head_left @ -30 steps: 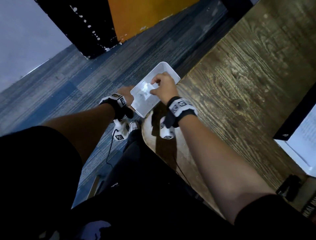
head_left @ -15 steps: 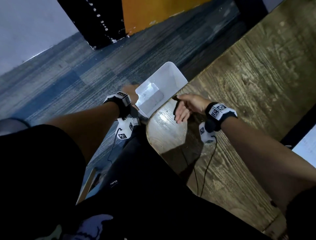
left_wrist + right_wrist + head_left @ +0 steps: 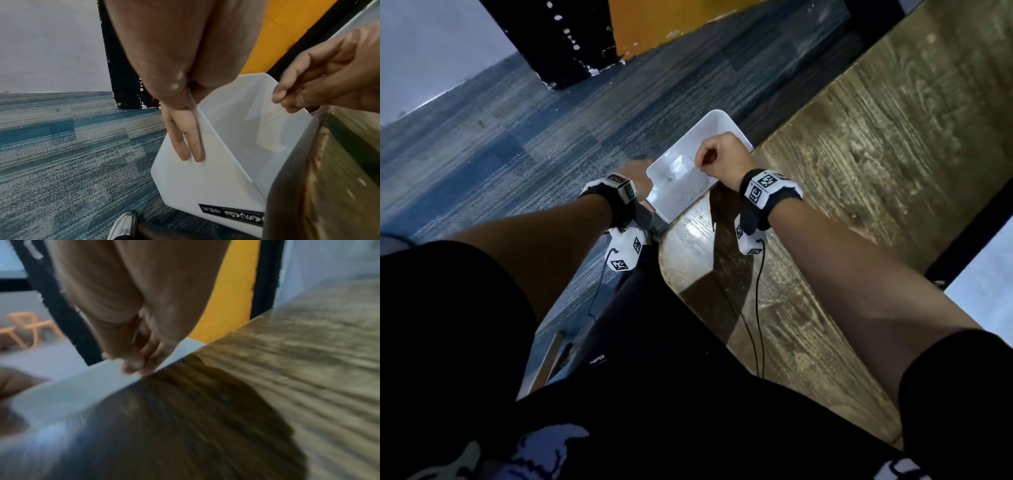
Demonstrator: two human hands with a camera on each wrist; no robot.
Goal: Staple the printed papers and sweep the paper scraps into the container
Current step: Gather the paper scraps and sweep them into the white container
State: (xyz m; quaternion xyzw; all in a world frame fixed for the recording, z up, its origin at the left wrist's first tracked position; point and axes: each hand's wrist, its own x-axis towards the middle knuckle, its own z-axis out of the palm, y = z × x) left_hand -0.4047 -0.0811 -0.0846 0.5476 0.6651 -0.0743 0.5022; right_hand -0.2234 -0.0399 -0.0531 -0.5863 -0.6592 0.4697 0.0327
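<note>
Black wristbands point(image 3: 774, 195) carry white marker-printed cubes (thin black cables trailing), with black sleeves point(image 3: 955, 394).

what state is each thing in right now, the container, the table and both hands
container: held off the table edge, opening up, below the tabletop; contents unclear
left hand: grips the container's outer wall, fingers flat on the outside
right hand: fingers curled over the container's opening; whether it holds scraps is unclear
table: bare wood here

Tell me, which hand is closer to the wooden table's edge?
Right. The right hand hangs curled over the white container right at the table edge; the left hand grips the container's far wall, out over the carpet.
</note>
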